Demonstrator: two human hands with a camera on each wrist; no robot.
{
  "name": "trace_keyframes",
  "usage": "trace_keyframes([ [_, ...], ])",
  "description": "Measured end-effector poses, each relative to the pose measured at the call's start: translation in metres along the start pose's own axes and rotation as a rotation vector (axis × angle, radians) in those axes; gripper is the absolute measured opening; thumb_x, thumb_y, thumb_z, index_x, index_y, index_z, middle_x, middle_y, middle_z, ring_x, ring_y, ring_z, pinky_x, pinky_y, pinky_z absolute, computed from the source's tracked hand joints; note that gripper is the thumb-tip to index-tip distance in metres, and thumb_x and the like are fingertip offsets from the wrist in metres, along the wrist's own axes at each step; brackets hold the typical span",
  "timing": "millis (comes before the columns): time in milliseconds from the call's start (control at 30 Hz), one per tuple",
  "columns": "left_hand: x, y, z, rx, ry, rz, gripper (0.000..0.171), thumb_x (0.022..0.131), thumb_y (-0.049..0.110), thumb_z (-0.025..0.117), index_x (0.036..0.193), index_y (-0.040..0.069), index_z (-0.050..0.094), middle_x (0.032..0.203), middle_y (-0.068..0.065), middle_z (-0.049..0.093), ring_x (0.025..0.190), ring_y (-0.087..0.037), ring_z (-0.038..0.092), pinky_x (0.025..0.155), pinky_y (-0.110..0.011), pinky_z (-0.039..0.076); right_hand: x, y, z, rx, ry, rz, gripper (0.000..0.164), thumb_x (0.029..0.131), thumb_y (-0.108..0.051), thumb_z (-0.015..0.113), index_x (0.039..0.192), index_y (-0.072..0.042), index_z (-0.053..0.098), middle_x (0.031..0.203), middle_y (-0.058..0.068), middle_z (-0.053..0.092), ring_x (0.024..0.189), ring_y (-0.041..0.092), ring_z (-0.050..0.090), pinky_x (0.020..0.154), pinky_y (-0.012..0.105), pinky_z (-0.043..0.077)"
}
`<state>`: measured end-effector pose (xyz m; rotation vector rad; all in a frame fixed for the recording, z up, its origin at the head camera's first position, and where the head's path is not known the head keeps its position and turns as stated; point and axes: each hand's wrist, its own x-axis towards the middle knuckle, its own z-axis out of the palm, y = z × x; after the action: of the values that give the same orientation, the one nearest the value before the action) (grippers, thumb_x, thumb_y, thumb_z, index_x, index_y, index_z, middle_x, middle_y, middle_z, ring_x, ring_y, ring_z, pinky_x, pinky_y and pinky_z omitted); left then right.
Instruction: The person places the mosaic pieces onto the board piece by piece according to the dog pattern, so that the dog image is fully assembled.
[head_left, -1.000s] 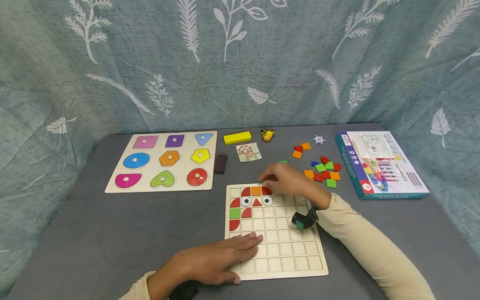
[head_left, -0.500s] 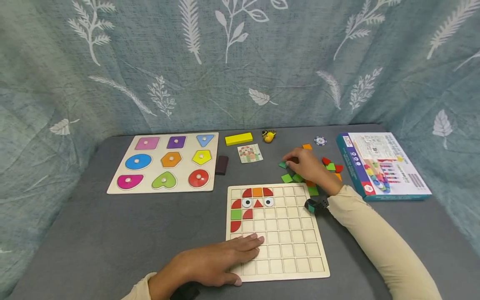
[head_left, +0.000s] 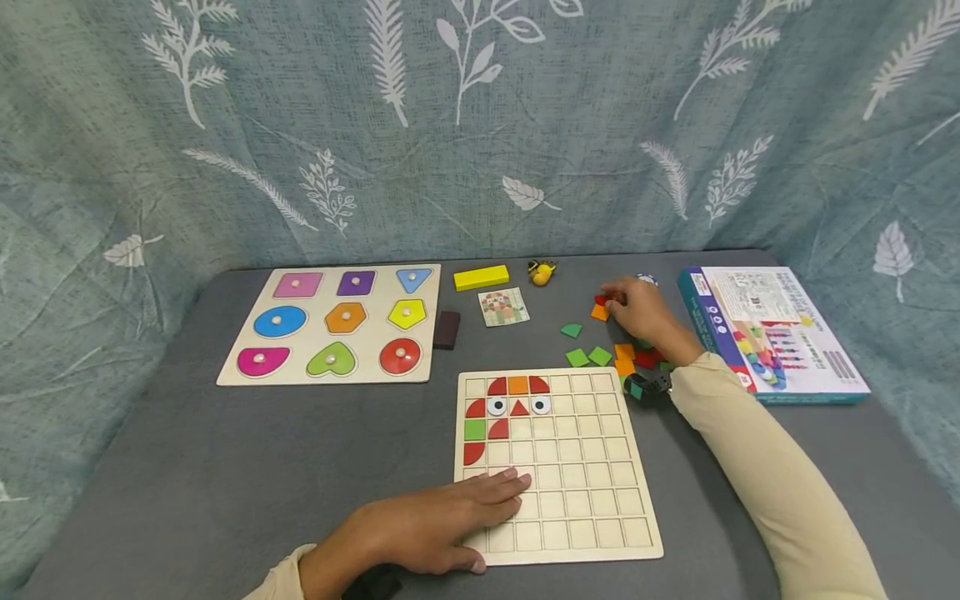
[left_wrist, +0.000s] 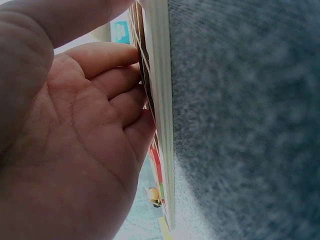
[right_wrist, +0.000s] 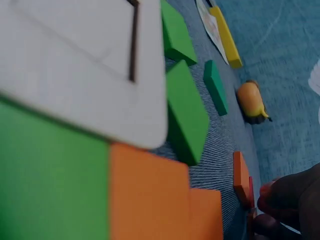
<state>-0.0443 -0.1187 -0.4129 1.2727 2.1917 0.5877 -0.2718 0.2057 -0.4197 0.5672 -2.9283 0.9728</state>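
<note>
My left hand [head_left: 450, 521] lies across the lower left of the pale wooden grid board [head_left: 592, 500], its extended fingers resting on the squares. The left wrist view shows its palm [left_wrist: 85, 130] beside the board's edge [left_wrist: 162, 115]. Set in the board's upper left are red quarter-circle pieces [head_left: 498, 386], an orange square [head_left: 518, 385], a green square [head_left: 474, 430], a red triangle [head_left: 520, 408] and two eye discs [head_left: 541, 405]. Beyond the board, the fingertips of my right hand [head_left: 645, 317] are at a red piece [head_left: 601, 300] beside an orange tile [head_left: 599, 312]; whether they pinch it is unclear.
Loose green tiles [head_left: 577, 357], a dark green quarter piece [head_left: 572, 330] and orange tiles [head_left: 625, 367] lie behind the board. A pattern card [head_left: 503, 307], yellow block [head_left: 481, 277] and bee figure [head_left: 542, 272] stand farther back. A shape puzzle [head_left: 300, 350] is left; a box [head_left: 795, 333], right.
My right hand has gone from the board's top row, past the green pieces, back and right to the red piece. Two green tiles now lie just behind the board. The left hand stays put.
</note>
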Motion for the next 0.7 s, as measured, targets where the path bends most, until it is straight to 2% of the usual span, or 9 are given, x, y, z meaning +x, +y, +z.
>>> trace_keyframes([
  [133,-0.0003,-0.0006,0.0006,0.001,0.003,0.006,0.07,0.091,0.018,0.069,0.15,0.005,0.035,0.16,-0.003,0.019,0.146,-0.019,0.014,0.113,-0.033,0.024,0.0047,0.0002,-0.0016,-0.004,-0.048,0.036,0.03,0.097,0.0,0.052,0.124,0.01,0.06,0.112,0.028,0.061,0.075,0.028,0.054,0.065,0.037,0.043],
  [267,-0.0004,-0.0016,0.0011,0.002,0.004,0.012,0.07,0.091,0.018,0.069,0.15,0.005,0.034,0.16,-0.003,0.018,0.146,-0.019,0.014,0.113,-0.033,0.023,0.0089,-0.002,-0.0024,-0.021,-0.091,0.062,0.03,0.097,0.002,0.05,0.123,0.009,0.062,0.116,0.027,0.062,0.092,0.035,0.06,0.077,0.044,0.049],
  [400,-0.0001,-0.0021,0.0016,0.007,0.006,0.017,0.07,0.091,0.018,0.069,0.15,0.005,0.034,0.16,-0.003,0.018,0.146,-0.019,0.014,0.113,-0.033,0.023,0.0098,-0.0032,-0.0026,-0.037,-0.112,0.077,0.031,0.096,0.002,0.05,0.124,0.011,0.06,0.12,0.029,0.059,0.105,0.041,0.057,0.085,0.049,0.049],
  [500,0.0003,-0.0019,0.0017,0.009,0.008,0.016,0.07,0.091,0.018,0.069,0.15,0.005,0.034,0.16,-0.003,0.018,0.146,-0.019,0.014,0.114,-0.033,0.023,0.0085,-0.0035,-0.0025,-0.042,-0.103,0.076,0.03,0.097,0.001,0.051,0.124,0.012,0.06,0.117,0.03,0.055,0.105,0.042,0.055,0.085,0.05,0.048],
  [700,0.0014,-0.0011,0.0012,0.01,0.005,-0.01,0.073,0.09,0.021,0.071,0.151,0.008,0.034,0.16,-0.001,0.019,0.146,-0.017,0.015,0.113,-0.033,0.025,0.0056,-0.0037,-0.0019,-0.061,-0.065,0.04,0.024,0.094,0.004,0.053,0.114,0.009,0.066,0.104,0.026,0.053,0.093,0.038,0.054,0.08,0.049,0.046],
])
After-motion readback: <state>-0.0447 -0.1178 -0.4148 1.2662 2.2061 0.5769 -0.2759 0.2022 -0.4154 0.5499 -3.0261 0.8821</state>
